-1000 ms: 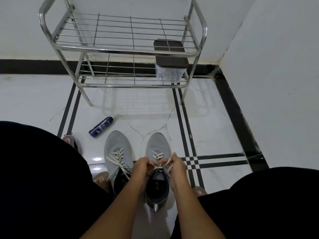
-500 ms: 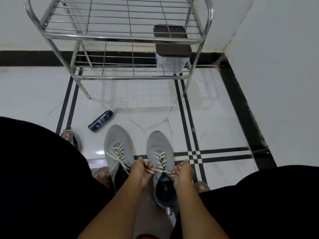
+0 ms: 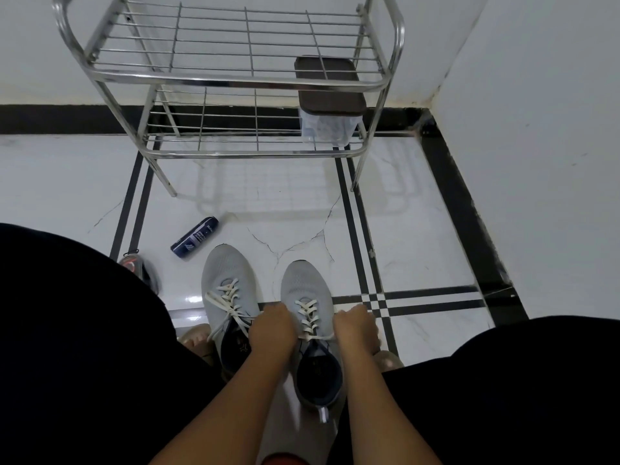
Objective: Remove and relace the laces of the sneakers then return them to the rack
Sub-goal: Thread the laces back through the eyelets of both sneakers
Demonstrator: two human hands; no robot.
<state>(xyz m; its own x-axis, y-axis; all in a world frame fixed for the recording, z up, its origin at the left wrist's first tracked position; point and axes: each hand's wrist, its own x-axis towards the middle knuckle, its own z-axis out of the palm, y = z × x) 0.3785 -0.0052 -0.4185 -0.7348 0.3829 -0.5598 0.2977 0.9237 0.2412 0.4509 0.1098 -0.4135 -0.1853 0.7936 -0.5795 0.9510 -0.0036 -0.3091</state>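
Grey mesh sneakers sit side by side on the tiled floor (image 3: 419,229), toes toward the rack (image 3: 235,83), which stands just beyond them against the wall. In the head view, the only one, the left hand (image 3: 272,330) and right hand (image 3: 357,330) flank the right sneaker (image 3: 307,290), each with fingers curled round one end of its lace (image 3: 310,317), which runs taut across the top eyelets between them. The step looks like snugging the finished lacing: both ends should be drawn evenly outward so the crosses below tighten without skewing the tongue, and kept equal in length for the knot. The left sneaker (image 3: 224,273) is laced too, its lace (image 3: 228,303) lying loose and untied, one strand trailing over the side, so it likely needs the same pull. Fingertips are turned away from the camera, so how each grip pinches the lace cannot be told, nor how much free lace each holds. Dark-clothed knees cut off the floor on both sides; a reddish object (image 3: 137,270) by the left knee is half hidden and unidentifiable. A spray can (image 3: 194,237) lies on the floor, and a lidded box (image 3: 328,95) sits on the rack's lower shelf.
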